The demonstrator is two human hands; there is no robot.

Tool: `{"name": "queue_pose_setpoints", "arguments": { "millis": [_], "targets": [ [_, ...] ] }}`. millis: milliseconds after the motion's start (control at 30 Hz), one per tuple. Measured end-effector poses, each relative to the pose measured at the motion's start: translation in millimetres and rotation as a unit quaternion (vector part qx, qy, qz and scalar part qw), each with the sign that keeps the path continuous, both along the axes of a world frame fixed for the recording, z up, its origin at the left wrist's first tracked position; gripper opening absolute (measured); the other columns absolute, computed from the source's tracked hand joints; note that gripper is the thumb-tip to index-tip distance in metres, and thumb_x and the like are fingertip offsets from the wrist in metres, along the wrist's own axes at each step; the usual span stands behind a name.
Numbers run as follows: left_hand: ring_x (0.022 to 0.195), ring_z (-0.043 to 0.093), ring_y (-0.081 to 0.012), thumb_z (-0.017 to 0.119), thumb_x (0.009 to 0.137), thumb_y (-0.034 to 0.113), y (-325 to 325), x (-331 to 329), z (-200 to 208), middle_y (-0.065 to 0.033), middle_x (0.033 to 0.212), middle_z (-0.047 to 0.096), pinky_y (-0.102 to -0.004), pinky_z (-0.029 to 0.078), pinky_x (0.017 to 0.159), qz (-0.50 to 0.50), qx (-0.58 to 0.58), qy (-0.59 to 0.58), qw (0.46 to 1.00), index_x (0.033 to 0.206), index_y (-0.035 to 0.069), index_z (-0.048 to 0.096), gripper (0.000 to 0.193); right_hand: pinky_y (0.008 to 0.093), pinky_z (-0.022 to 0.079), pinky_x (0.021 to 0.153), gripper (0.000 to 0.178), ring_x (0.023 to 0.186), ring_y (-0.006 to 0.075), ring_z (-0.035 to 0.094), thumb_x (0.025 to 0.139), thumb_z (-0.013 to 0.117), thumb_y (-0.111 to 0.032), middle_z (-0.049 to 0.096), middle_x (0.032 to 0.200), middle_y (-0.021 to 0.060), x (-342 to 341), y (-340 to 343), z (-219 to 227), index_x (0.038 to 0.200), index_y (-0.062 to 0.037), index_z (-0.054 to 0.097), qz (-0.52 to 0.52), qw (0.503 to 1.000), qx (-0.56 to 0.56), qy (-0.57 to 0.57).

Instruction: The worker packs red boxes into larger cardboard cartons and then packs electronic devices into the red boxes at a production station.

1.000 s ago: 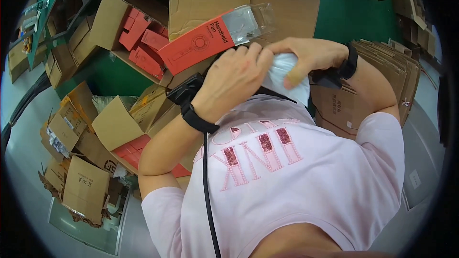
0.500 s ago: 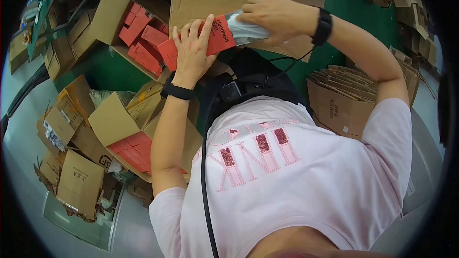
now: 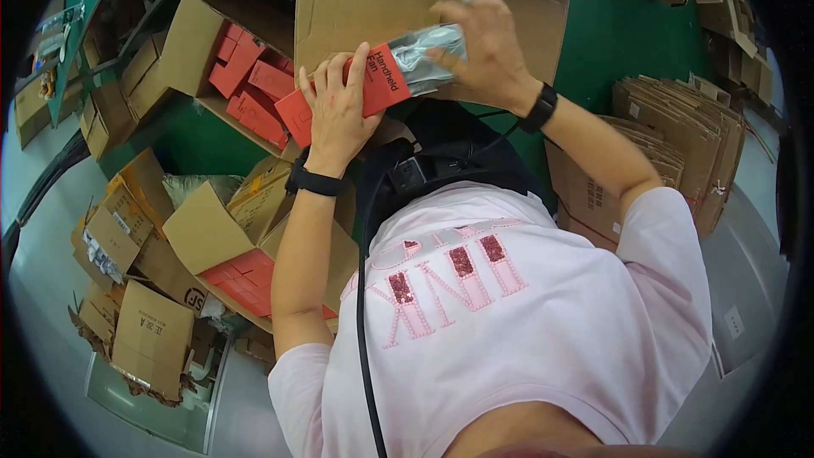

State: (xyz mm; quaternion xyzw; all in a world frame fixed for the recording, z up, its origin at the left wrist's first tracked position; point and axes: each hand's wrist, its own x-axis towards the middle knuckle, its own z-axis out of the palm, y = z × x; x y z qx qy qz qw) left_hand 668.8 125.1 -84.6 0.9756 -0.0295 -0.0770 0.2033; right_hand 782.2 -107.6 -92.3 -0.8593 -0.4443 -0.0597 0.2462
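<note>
- Red slim box [image 3: 387, 76], slanting up to the right, sits before the big open cardboard carton [image 3: 369, 0] — all eyes there!
- Left hand [image 3: 336, 106] has it firmly, fingers wrapped over the printed face, thumb by the near edge.
- Out of the right end juts a plastic-wrapped pale item [image 3: 421, 58], partly clear of the box.
- Right hand [image 3: 493, 49], blurred, spreads its fingers wide at that end, thumb across the wrapping — touching or just above, I can't tell.
- Off left, jumbled red boxes [image 3: 237, 64] fill an open brown box [image 3: 186, 49]; lower down, another carton [image 3: 203, 225] shows more red packs [image 3: 242, 278].
- Far right, flattened cardboard [image 3: 678, 123] stands stacked.
</note>
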Motion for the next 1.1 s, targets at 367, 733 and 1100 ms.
{"name": "queue_pose_setpoints", "arguments": {
  "millis": [367, 733, 1100],
  "targets": [
    [0.119, 0.046, -0.0368, 0.089, 0.059, 0.022, -32.0, 26.5, 26.2, -0.0172, 0.125, 0.050, -0.0503, 0.031, 0.109, 0.069, -0.132, -0.218, 0.965, 0.136, 0.004, 0.041, 0.092, 0.0373, 0.044, 0.095, 0.056, 0.110, 0.0340, 0.057, 0.092, 0.068, -0.037, 0.056, 0.124, 0.0226, -22.2, 1.8, 87.9, 0.131, 0.0019, 0.058, -0.112, 0.948, 0.145, 0.259],
    [0.125, 0.045, -0.0377, 0.084, 0.064, 0.062, -65.7, 44.5, -12.9, -0.0218, 0.136, 0.042, -0.0457, 0.038, 0.106, 0.163, -0.341, -0.308, 0.873, 0.149, -0.004, 0.023, 0.124, 0.0434, 0.046, 0.096, 0.058, 0.110, 0.0327, 0.055, 0.085, 0.069, -0.042, 0.059, 0.125, 0.0151, -2.0, 9.4, 110.8, 0.127, -0.0038, 0.061, 0.027, 0.995, -0.094, -0.005],
    [0.127, 0.045, -0.0391, 0.093, 0.059, 0.022, -40.8, 49.4, 7.2, -0.0219, 0.139, 0.043, -0.0456, 0.042, 0.106, 0.095, -0.278, -0.333, 0.896, 0.143, 0.003, 0.038, 0.102, 0.0413, 0.041, 0.105, 0.090, 0.122, 0.0279, 0.053, 0.075, 0.085, -0.019, 0.047, 0.145, 0.0178, 10.8, -0.8, 95.5, 0.148, -0.0024, 0.036, -0.101, 0.985, 0.121, 0.070]
  ]
}}
